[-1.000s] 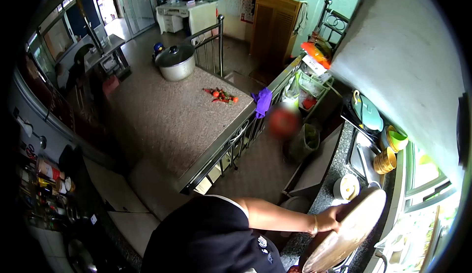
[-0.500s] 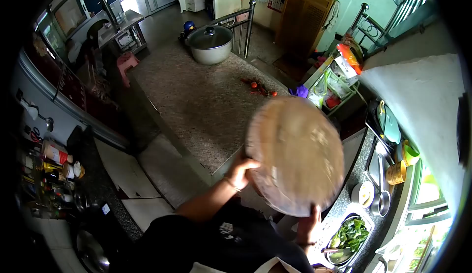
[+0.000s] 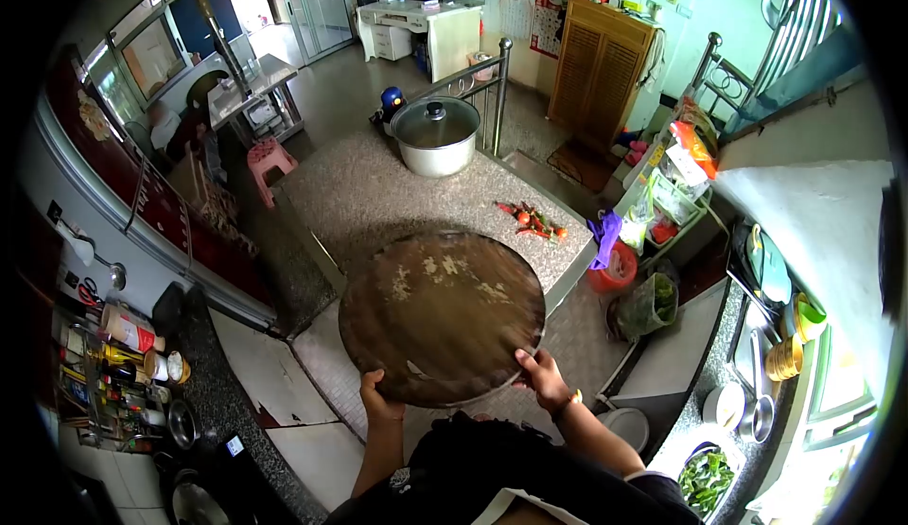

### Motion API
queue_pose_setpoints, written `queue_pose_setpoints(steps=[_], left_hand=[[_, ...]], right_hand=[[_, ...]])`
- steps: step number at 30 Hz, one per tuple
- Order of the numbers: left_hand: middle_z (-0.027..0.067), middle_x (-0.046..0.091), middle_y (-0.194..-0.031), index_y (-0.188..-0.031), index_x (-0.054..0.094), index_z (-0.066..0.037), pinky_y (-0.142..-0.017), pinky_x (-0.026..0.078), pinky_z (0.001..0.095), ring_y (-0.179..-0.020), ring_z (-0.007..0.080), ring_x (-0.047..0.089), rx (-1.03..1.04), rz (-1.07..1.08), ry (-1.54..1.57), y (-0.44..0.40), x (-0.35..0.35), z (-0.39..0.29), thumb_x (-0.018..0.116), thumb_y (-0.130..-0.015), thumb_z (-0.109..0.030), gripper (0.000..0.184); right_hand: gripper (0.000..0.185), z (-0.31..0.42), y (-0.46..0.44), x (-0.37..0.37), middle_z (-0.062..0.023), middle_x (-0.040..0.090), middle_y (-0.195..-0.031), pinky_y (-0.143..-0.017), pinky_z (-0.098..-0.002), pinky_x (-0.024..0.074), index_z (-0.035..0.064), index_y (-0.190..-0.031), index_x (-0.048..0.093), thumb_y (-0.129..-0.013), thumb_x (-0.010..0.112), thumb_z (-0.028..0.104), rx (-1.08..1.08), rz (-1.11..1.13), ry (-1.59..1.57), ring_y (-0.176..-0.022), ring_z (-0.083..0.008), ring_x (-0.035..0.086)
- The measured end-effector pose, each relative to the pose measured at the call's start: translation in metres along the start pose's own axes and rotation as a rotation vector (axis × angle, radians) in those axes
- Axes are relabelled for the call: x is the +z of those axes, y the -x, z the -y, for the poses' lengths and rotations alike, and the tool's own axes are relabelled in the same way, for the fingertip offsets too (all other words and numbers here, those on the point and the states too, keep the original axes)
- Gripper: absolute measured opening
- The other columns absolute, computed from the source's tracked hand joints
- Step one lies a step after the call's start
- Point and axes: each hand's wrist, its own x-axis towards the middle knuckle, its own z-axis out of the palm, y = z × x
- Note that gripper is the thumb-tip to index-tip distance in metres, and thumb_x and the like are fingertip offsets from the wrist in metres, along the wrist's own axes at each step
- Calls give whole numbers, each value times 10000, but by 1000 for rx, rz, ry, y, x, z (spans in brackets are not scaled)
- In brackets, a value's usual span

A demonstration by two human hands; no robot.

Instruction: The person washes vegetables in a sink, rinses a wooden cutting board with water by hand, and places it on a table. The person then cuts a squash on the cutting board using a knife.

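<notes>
A large round wooden chopping board (image 3: 440, 322), brown with pale worn patches, is in front of my body. My left hand (image 3: 382, 400) grips its near left rim, the thumb on top. At the near right rim my right hand (image 3: 547, 379) is closed on the board, thumb on the upper face. Fingers under the board are hidden. The board's far edge overlaps the near part of the speckled stone table (image 3: 350, 184) in view; whether it touches the table I cannot tell. Red chillies (image 3: 534, 220) lie on the table beyond the board, to the right.
A lidded pot (image 3: 436, 137) stands at the table's far end by a metal railing (image 3: 497, 99). On the right counter are a pan (image 3: 757, 419) and leafy greens (image 3: 707, 480). Bottles and jars (image 3: 123, 369) crowd the left counter. A pink stool (image 3: 270, 167) stands left of the table.
The board has moved left from the right counter side toward the table, and has tipped flatter. Both hands have moved with it, still holding its rim. My view has turned too.
</notes>
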Motion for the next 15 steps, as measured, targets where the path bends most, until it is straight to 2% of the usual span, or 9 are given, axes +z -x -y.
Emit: queue_pose_setpoints(steps=[1,3,5,7,8,10,11,13,15], left_hand=[[119,563,-1139,-1175,489,-3,-924,428,412,-1058,292,523,-3,-1,0,-2,-4,3,537,-727,-167,480],[130,546,-1090,-1141,487,1,-879,444,404,-997,291,526,101,-246,17,-12,3,6,523,-720,-152,449],[130,546,-1092,-1137,489,-1,-877,444,402,-997,291,525,124,-209,30,-21,2,10,522,-728,-169,443],[130,545,-1097,-1133,494,-6,-888,435,398,-1009,293,519,149,-191,53,-36,-26,19,524,-742,-206,440],[130,545,-1097,-1133,494,-6,-888,435,398,-1009,293,519,142,-187,51,-37,-24,19,524,-742,-206,440],[127,542,-1107,-1147,487,-10,-907,420,395,-1024,290,512,152,-196,50,-37,-18,20,525,-748,-220,453],[127,542,-1107,-1147,487,-10,-907,420,395,-1024,290,512,145,-193,47,-40,-20,21,525,-748,-220,453],[121,533,-1132,-1170,475,-15,-914,410,390,-1041,283,504,157,-207,10,-44,-28,23,523,-757,-240,473],[114,528,-1143,-1175,474,-20,-917,405,389,-1056,276,496,125,-211,-15,-46,-35,26,523,-771,-264,474]], right_hand=[[492,5,-7,5,-71,585,-907,-573,-273,510,-18,-1095,492,-842,617,385,12,-47,120,-722,-146,580],[547,-6,-37,-1,-117,585,-873,-547,-290,512,-48,-1053,485,-824,625,429,61,-32,251,-673,-171,607],[565,-7,-53,-5,-134,588,-858,-541,-296,511,-53,-1043,483,-818,627,445,59,-21,314,-668,-178,617],[650,7,-51,-1,-191,606,-875,-616,-338,517,-82,-1037,488,-819,580,523,131,-50,736,-772,-240,642],[650,6,-53,-1,-191,606,-875,-616,-338,517,-82,-1037,488,-819,580,523,131,-57,732,-772,-240,642],[701,7,-58,-4,-217,620,-892,-718,-380,499,-77,-1057,500,-838,482,589,98,-54,1109,-865,-301,627],[701,11,-58,-3,-217,620,-892,-718,-380,499,-77,-1057,500,-838,482,589,101,-61,1105,-865,-301,627],[679,17,-52,-1,-198,629,-907,-771,-410,474,-38,-1016,554,-859,404,605,65,-10,1294,-932,-341,595],[646,14,-48,-13,-179,634,-875,-758,-419,472,-25,-978,571,-873,388,586,-7,44,1231,-899,-342,601]])
